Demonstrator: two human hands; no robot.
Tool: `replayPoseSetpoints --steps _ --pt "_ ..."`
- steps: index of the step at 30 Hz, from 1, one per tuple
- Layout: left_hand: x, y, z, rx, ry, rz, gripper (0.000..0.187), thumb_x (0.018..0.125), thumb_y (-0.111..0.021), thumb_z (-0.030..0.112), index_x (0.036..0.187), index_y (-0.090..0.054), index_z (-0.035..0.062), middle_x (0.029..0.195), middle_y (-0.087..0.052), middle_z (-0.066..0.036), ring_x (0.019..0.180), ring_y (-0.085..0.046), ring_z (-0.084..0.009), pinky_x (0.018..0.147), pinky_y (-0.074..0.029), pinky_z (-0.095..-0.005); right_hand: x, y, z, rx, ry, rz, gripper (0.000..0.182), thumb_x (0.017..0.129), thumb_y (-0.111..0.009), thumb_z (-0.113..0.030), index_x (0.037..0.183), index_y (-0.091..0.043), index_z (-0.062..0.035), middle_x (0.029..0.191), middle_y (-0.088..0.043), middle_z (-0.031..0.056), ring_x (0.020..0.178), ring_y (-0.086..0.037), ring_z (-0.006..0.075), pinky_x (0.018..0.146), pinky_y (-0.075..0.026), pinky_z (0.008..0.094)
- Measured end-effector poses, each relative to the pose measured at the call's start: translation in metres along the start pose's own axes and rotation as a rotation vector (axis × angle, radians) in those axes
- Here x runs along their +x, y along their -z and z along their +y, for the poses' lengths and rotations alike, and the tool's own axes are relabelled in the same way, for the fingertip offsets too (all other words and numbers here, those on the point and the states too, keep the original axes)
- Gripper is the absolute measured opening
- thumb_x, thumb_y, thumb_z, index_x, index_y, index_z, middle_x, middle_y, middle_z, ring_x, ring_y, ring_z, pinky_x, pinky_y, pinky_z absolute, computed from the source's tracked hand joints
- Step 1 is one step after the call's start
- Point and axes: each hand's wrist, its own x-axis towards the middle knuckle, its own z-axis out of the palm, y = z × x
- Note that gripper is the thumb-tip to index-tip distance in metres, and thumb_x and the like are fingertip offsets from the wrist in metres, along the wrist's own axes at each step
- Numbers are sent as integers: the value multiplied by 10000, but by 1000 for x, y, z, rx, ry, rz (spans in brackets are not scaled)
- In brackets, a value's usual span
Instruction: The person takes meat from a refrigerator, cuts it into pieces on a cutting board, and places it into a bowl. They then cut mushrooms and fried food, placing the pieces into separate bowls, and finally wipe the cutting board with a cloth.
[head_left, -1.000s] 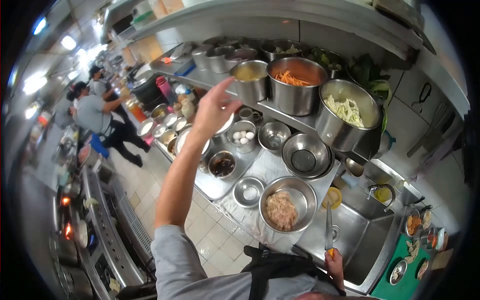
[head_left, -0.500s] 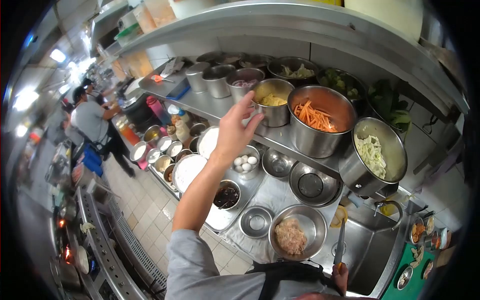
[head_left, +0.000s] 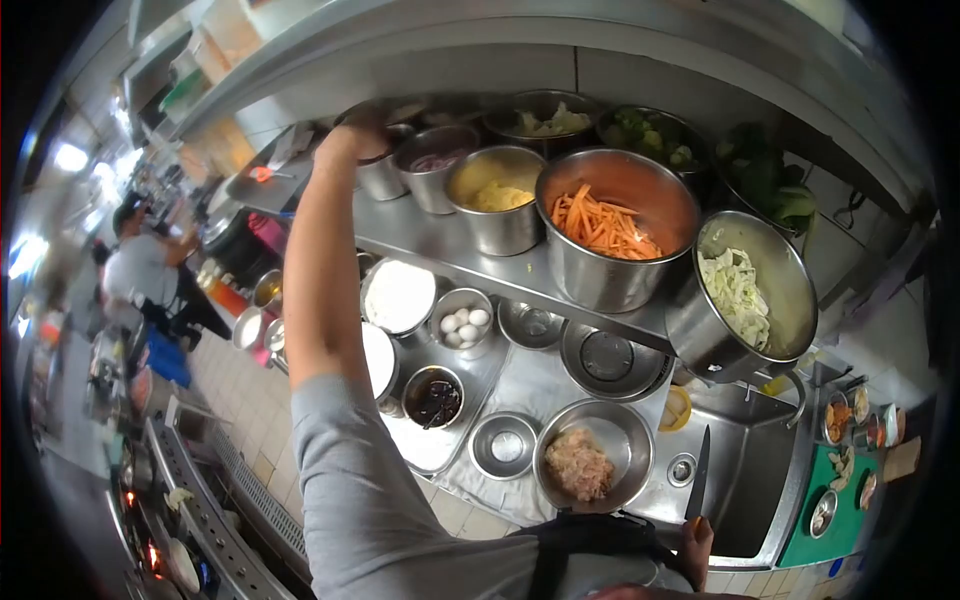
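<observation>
My left hand [head_left: 355, 135] reaches to the far left of the steel shelf, over the metal pots at the back. Its fingers are dark and blurred there, so what they touch is not clear. Below it stands a steel pot [head_left: 384, 180]; beside that, another pot holds sliced purple onion [head_left: 437, 162]. My right hand [head_left: 694, 545], low by my apron, is closed on the handle of a knife [head_left: 701, 470], whose blade points up over the sink edge. Left of the knife, raw minced meat [head_left: 580, 465] lies in a steel bowl [head_left: 640, 440].
Along the shelf [head_left: 540, 275] stand pots of yellow shreds [head_left: 500, 196], carrot sticks [head_left: 605, 228] and cut cabbage [head_left: 738, 295]. Eggs [head_left: 463, 326] sit in a bowl underneath. At right are a sink [head_left: 745, 440] and green cutting board [head_left: 800, 535]. Another person [head_left: 150, 265] stands far left.
My left hand has moved left and farther back, from above the yellow shreds to the rear pots. The view has shifted. The knife stays in my right hand.
</observation>
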Motion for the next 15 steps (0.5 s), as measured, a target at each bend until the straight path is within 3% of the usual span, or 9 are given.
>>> replayPoseSetpoints --steps 1,3,4,5,7,11,14,15 --pt "9 -5 0 -3 -13 3 458 1006 -576 446 1169 -780 70 1168 -739 -244 1124 -704 -381 951 -535 -464 -1 0 12 -8 17 12 133 995 -619 -126 963 -595 0 811 -592 30 767 -516 122 659 -424 324" --pt "31 -32 -16 -56 185 -168 514 971 -643 360 1387 -648 57 1416 -629 -235 1350 -578 -387 1110 -485 -452 -7 -3 38 54 16 36 133 991 -631 -125 968 -595 1 814 -597 32 765 -516 124 656 -424 327" --pt "41 -54 -27 -125 161 -21 521 986 -626 353 1413 -630 55 1439 -617 -231 1375 -562 -386 1146 -456 -460 -9 -4 46 112 20 48 136 987 -643 -124 973 -596 3 817 -601 35 763 -515 126 653 -424 329" --pt "48 -59 -32 -125 156 -23 521 986 -626 353 1413 -630 55 1439 -617 -231 1375 -562 -386 1146 -456 -460 -11 -5 46 114 16 51 136 987 -643 -124 973 -596 3 817 -601 35 763 -515 126 653 -424 329" --pt "54 -55 -32 -1 89 -164 560 1052 -519 462 1435 -610 65 1234 -729 -235 1065 -732 -374 897 -556 -470 -19 -7 40 26 -24 71 133 985 -654 -117 975 -595 1 814 -601 28 762 -519 128 651 -424 335" --pt "30 -31 -10 -129 142 -144 568 1055 -521 442 1455 -575 42 1235 -725 -246 1054 -730 -397 900 -554 -490 -21 -12 25 -12 -32 41 129 996 -648 -123 976 -598 -6 806 -591 15 751 -514 118 639 -418 324" --pt "30 -29 -14 -58 190 -264 566 1054 -522 446 1446 -578 42 1259 -713 -253 1085 -720 -411 914 -557 -506 -13 -13 34 115 -36 27 136 1008 -643 -139 974 -597 -16 789 -571 4 734 -502 104 625 -408 308" --pt "31 -31 -15 -84 195 -217 552 1045 -532 441 1413 -611 37 1352 -660 -248 1229 -641 -402 1014 -511 -494 -10 -11 37 127 -56 -1 136 1012 -640 -140 973 -593 -18 788 -564 2 730 -497 97 620 -402 301"
